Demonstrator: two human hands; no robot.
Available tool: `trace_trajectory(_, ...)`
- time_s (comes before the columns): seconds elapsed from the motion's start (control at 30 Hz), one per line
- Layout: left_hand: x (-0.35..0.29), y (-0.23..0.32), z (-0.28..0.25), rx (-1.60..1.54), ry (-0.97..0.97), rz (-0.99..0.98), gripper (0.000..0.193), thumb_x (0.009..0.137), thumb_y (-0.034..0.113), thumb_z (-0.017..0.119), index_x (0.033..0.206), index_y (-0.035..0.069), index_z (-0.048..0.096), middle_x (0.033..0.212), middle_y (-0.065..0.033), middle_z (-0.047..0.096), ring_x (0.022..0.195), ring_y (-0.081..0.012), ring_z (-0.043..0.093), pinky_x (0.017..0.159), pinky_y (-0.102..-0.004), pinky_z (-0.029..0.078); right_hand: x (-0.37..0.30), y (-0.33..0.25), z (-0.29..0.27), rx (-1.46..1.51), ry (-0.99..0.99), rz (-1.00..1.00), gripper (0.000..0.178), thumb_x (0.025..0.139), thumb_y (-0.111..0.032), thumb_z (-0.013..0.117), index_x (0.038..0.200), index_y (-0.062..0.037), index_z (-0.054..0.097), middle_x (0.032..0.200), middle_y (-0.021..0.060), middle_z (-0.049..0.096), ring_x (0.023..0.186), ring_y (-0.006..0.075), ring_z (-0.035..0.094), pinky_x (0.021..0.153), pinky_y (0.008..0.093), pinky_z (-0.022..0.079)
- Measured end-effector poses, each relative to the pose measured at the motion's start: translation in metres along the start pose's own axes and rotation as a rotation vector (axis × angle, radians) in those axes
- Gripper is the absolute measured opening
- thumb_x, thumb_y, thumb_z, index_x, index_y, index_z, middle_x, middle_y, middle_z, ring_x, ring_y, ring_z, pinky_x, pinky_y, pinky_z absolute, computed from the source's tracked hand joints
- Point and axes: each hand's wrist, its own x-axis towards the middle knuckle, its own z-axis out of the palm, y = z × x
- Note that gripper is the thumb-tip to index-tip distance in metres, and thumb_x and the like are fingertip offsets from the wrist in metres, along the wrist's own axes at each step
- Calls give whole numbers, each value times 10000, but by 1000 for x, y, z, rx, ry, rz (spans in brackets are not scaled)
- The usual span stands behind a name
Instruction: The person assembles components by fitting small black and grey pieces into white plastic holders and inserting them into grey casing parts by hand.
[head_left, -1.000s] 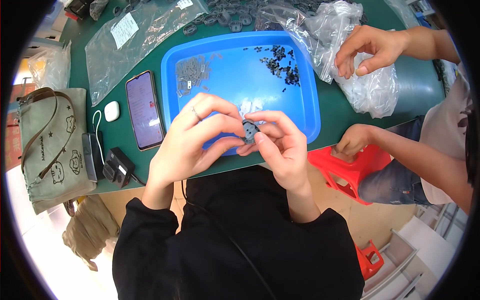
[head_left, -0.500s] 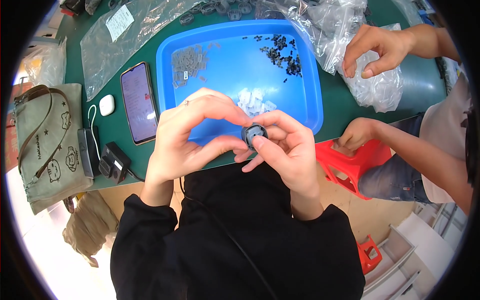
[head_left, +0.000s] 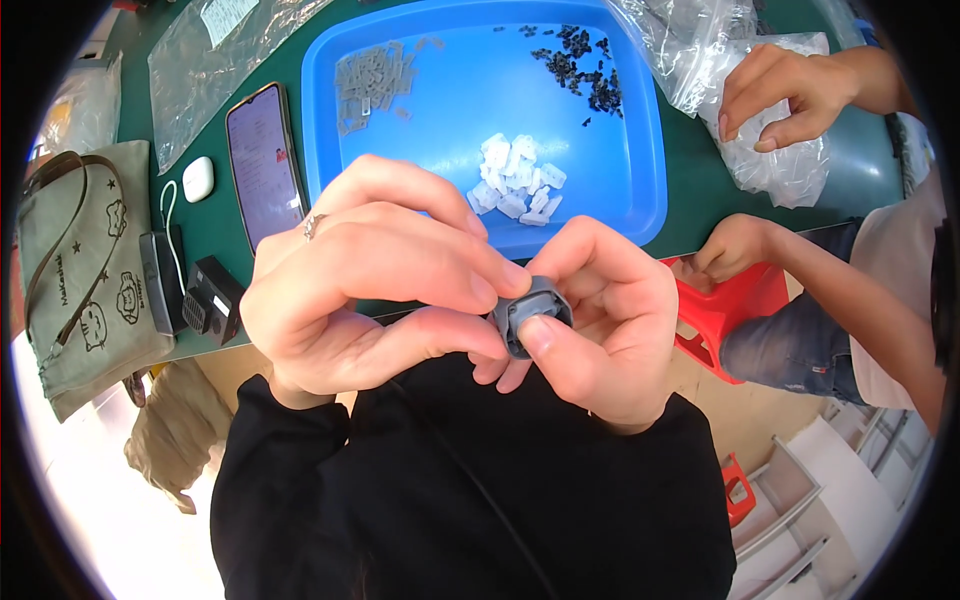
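Note:
A small round grey plastic housing with a hollow inside is held up in front of the tray's near edge. My right hand grips it, thumb pressed on its face and fingers curled behind. At its left side, the fingertips and thumb of my left hand close against its rim; whether they also pinch a smaller piece is hidden. Beyond my hands lies a blue tray with a pile of white plastic pieces, translucent grey pieces and tiny black parts.
Left of the tray are a phone, a white earphone case, a black box-shaped device and a canvas bag. At right, another person's hand hovers by clear plastic bags. A red stool stands below.
Both hands and the housing have come closer and appear larger, with the housing turned and tilted. The view has shifted, uncovering more of the white pieces.

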Motion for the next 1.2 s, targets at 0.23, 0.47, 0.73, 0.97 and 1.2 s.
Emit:
trace_trajectory(0.23,-1,2,-3,50,-25,20,338,659,254,813,814,83,565,799,-62,698,777,-220,536,638,-324,380,3,-7,1,22,-8,91,152,774,40,637,876,25,524,769,73,634,691,112,658,576,207,521)
trace_trajectory(0.47,-2,-1,-1,59,-20,41,300,617,233,824,761,73,616,771,-50,696,741,-219,552,584,-314,370,5,-5,-1,-39,18,140,157,759,4,652,849,3,524,747,42,622,683,51,597,565,182,458)
trace_trajectory(0.73,-2,-3,-2,88,-16,59,295,607,194,829,758,59,615,774,-59,698,738,-222,557,576,-307,373,8,1,-7,-112,-27,19,135,779,-7,625,873,3,528,777,42,621,692,50,576,559,185,448)
trace_trajectory(0.97,-1,1,-1,102,-12,-59,323,596,170,836,776,29,608,791,-101,706,772,-242,559,665,-320,416,9,-5,-15,85,-102,148,165,882,-40,559,1029,29,528,863,110,647,737,126,647,558,220,523)
trace_trajectory(1.2,-4,-6,0,85,-32,-89,314,588,111,841,782,24,610,796,-102,706,777,-240,563,689,-330,432,15,5,-16,-37,-76,84,104,868,-2,532,969,22,518,784,65,639,676,85,623,562,205,505)
